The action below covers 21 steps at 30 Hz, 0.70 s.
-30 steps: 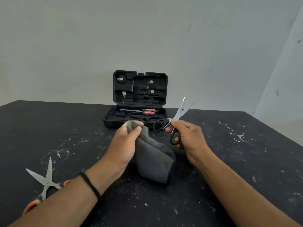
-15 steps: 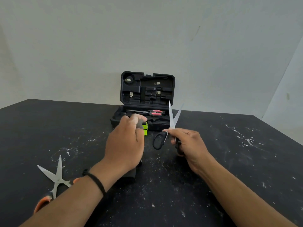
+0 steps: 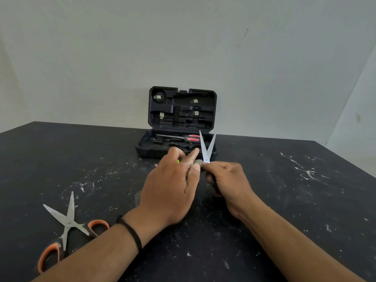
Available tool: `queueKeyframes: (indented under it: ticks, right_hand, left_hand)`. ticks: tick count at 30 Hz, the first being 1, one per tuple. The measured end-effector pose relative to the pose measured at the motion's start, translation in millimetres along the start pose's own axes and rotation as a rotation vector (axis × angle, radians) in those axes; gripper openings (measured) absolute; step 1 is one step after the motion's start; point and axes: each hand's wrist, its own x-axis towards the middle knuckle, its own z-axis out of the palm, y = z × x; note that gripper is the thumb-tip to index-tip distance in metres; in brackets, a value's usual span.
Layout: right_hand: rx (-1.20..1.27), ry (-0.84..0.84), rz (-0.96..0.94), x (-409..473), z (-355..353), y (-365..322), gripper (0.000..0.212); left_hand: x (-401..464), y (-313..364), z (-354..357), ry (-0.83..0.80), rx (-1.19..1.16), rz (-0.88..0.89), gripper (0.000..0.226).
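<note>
1. Gripping the black-handled scissors [image 3: 207, 148], your right hand [image 3: 227, 180] has its fingers curled round the handles. The blades point upward, spread in a narrow V, in front of the case.
2. Your left hand [image 3: 173, 186] pinches a grey cloth [image 3: 198, 162] against the scissors right at the pivot. Most of the cloth is hidden behind that hand.
3. Both hands sit close together above the black table [image 3: 284, 200].
4. The tool case [image 3: 181, 110] stands open behind them, with red-handled scissors [image 3: 191, 138] lying in its base.
5. A pair of orange-handled scissors [image 3: 67, 222] lies open on the table, well to your left.
</note>
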Motion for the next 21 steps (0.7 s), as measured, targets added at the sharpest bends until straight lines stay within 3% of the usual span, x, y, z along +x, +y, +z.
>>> queueKeyframes:
  ticks: [3,6,9,16,21]
  right_hand:
    - [0.019,0.011,0.002,0,0,-1,0.032]
    - [0.029,0.007,0.007,-2,0,-3,0.036]
    - [0.025,0.003,0.001,-2,-1,-4,0.036]
    - [0.085,0.042,0.021,-9,6,-3,0.026]
    - [0.125,0.124,0.075,-8,-1,-10,0.025]
  left_hand:
    - [2,-4,-1,-0.044,-0.085,-0.041,0.055]
    - [5,-11,-5,0.034,-0.153,-0.138,0.044]
    - [3,-12,-8,0.075,-0.113,-0.201,0.021]
    - [2,-9,-6,0.161,0.024,-0.056,0.022]
    - [2,-6,-10,0.121,0.154,-0.029,0.021]
